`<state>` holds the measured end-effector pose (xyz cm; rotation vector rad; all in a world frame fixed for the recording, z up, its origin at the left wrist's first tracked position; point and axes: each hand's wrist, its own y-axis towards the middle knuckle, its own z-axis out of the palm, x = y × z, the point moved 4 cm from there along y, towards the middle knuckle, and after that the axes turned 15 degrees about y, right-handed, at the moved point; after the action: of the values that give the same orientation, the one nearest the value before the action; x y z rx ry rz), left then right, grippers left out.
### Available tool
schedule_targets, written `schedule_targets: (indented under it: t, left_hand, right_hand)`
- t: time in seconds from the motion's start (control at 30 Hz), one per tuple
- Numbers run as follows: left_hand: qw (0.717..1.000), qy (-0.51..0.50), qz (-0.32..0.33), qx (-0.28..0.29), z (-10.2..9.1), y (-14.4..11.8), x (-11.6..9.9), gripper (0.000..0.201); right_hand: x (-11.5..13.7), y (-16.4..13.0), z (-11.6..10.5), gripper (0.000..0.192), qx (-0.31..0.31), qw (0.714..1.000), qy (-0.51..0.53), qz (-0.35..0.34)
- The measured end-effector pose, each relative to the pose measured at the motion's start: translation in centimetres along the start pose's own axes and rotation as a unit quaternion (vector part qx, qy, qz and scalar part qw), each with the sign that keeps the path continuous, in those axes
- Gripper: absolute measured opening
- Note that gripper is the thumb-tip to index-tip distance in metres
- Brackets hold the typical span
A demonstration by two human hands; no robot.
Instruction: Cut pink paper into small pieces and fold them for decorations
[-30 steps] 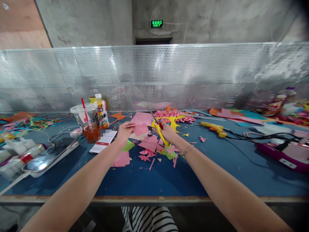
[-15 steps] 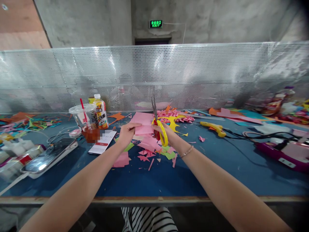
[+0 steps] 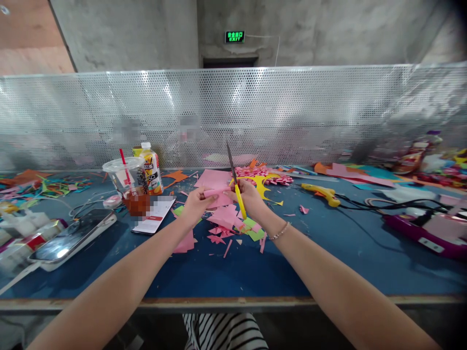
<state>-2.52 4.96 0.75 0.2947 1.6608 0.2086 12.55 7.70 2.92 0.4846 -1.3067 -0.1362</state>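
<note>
My left hand [image 3: 194, 204] pinches a small folded piece of pink paper [image 3: 218, 195] above the blue table [image 3: 226, 272]. My right hand [image 3: 251, 197] grips yellow-handled scissors [image 3: 235, 182], blades pointing up and away, and its fingers also touch the pink paper. Both hands meet over a heap of pink and green paper scraps [image 3: 233, 226]. A larger pink sheet [image 3: 211, 179] lies just behind the hands.
A plastic cup with a red straw [image 3: 129, 187], a juice bottle [image 3: 150, 167], a white card [image 3: 155, 218] and a phone [image 3: 73, 238] sit to the left. A yellow glue gun [image 3: 323, 193] and a purple device [image 3: 426, 231] lie right. A perforated metal screen [image 3: 292, 112] closes the back.
The scissors swung from leaning left to upright, blades closing. The pink paper went from spread flat between my hands to a narrower fold, and my hands drew closer together.
</note>
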Motion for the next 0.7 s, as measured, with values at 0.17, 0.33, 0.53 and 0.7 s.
schedule_targets:
  t: [0.17,0.33,0.53,0.7]
  left_hand:
    - [0.988,0.104,0.065,-0.091,-1.0,0.3,-0.7,0.019]
    - [0.945,0.196,0.199,-0.168,-1.9,0.0,-1.9,0.009]
    - [0.936,0.199,0.226,-0.181,-2.2,-0.1,-1.5,0.019]
    - [0.959,0.117,0.183,-0.182,-2.2,0.0,-1.4,0.034]
  right_hand:
    - [0.2,0.4,-0.3,0.039,-0.012,0.999,0.024,-0.032]
    - [0.1,-0.5,-0.1,0.035,-0.012,0.995,0.08,0.053]
    - [0.4,-1.3,1.1,0.041,-0.014,0.988,0.15,0.043]
    - [0.8,-0.3,0.4,0.039,-0.04,0.991,0.119,-0.04]
